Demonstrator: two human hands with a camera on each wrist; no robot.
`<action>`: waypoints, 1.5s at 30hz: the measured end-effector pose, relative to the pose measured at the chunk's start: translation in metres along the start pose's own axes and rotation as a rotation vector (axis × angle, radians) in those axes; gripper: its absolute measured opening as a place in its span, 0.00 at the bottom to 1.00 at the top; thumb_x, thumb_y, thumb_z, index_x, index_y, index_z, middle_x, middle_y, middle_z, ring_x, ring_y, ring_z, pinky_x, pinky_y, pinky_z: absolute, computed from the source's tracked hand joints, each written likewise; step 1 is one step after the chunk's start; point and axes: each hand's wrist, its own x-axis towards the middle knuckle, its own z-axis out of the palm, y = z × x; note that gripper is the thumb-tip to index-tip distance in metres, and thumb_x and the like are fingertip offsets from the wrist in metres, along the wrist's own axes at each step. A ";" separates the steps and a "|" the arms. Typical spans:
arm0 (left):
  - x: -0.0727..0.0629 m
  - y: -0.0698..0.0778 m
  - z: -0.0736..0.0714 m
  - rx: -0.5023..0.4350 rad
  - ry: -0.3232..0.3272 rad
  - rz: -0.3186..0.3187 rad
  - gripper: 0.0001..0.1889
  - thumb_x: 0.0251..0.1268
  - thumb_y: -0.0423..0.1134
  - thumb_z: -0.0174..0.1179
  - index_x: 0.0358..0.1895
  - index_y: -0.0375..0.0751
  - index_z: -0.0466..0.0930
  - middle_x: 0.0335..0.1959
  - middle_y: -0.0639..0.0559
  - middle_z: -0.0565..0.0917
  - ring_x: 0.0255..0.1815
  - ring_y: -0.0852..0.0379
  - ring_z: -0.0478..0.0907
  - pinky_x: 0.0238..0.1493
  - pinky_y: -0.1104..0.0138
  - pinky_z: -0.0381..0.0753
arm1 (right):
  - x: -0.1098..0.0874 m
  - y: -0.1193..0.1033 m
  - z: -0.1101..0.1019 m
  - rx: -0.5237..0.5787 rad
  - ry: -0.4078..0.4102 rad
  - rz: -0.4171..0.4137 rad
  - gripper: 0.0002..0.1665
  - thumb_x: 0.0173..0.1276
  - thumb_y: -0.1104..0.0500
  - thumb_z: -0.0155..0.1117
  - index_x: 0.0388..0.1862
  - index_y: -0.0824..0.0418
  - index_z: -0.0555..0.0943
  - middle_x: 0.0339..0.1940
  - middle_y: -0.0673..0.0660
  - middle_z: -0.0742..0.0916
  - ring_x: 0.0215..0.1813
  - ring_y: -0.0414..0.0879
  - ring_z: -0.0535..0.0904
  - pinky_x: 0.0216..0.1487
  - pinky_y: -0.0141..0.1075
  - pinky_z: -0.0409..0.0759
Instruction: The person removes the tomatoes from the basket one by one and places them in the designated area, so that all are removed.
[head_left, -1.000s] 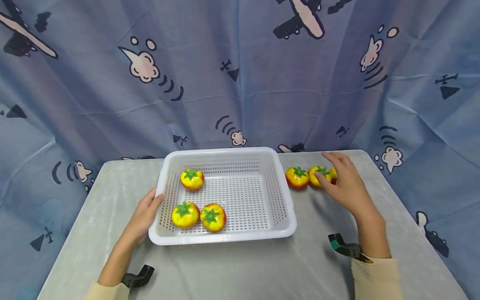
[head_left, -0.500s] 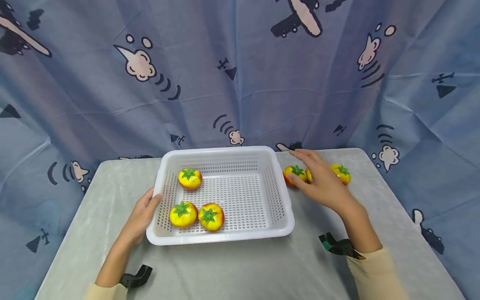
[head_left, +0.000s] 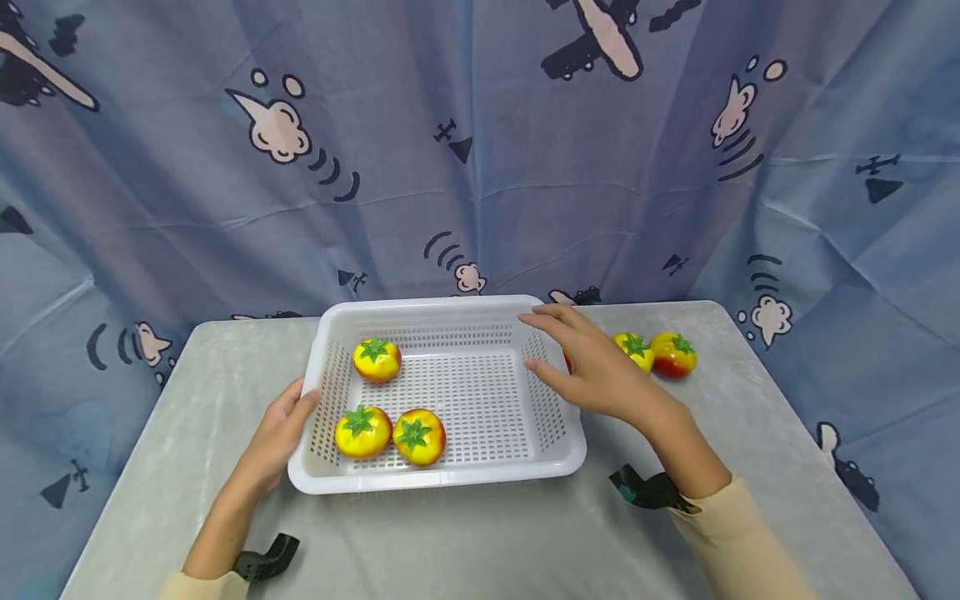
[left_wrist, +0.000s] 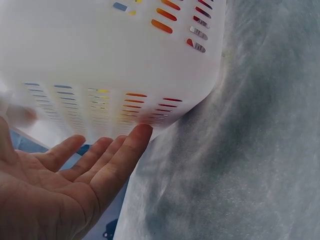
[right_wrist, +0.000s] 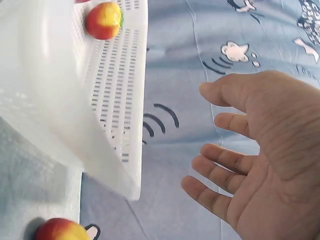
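The left hand has its thumb over the rim and its fingers against the outer wall of a white basket, pinching its left side. To the right of that thumb, inside, sit three yellow-red fruits: one toward the back, one nearer the front and one close against it. Beyond bare mesh comes the right hand, its fingers spread above the right rim, holding nothing. Past its thumb shows a sliver of a half-hidden fruit; right of its knuckles, two outer fruits rest side by side on the grey table. The step seems to be steadying the basket while the right hand reaches across, empty. Taking a fruit would call for lowering those fingers and closing them round it.
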 end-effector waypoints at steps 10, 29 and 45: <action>0.000 0.002 -0.001 0.003 0.011 0.014 0.31 0.89 0.48 0.39 0.85 0.38 0.50 0.75 0.24 0.71 0.59 0.47 0.86 0.50 0.58 0.94 | 0.017 -0.026 -0.001 -0.024 -0.105 -0.107 0.37 0.75 0.50 0.70 0.80 0.51 0.72 0.80 0.59 0.74 0.76 0.59 0.75 0.72 0.60 0.82; 0.002 0.002 -0.001 0.010 0.009 0.010 0.31 0.89 0.48 0.38 0.85 0.37 0.50 0.74 0.24 0.72 0.60 0.44 0.86 0.51 0.61 0.94 | 0.050 -0.061 0.036 0.048 -0.462 -0.216 0.33 0.76 0.49 0.68 0.77 0.50 0.75 0.77 0.54 0.78 0.75 0.51 0.77 0.78 0.49 0.79; 0.001 0.000 0.002 0.016 0.011 0.027 0.31 0.89 0.48 0.39 0.85 0.37 0.51 0.74 0.24 0.72 0.62 0.36 0.85 0.49 0.58 0.94 | 0.068 -0.078 0.072 -0.030 -0.637 -0.265 0.28 0.74 0.54 0.71 0.72 0.54 0.80 0.71 0.55 0.82 0.71 0.50 0.80 0.77 0.43 0.79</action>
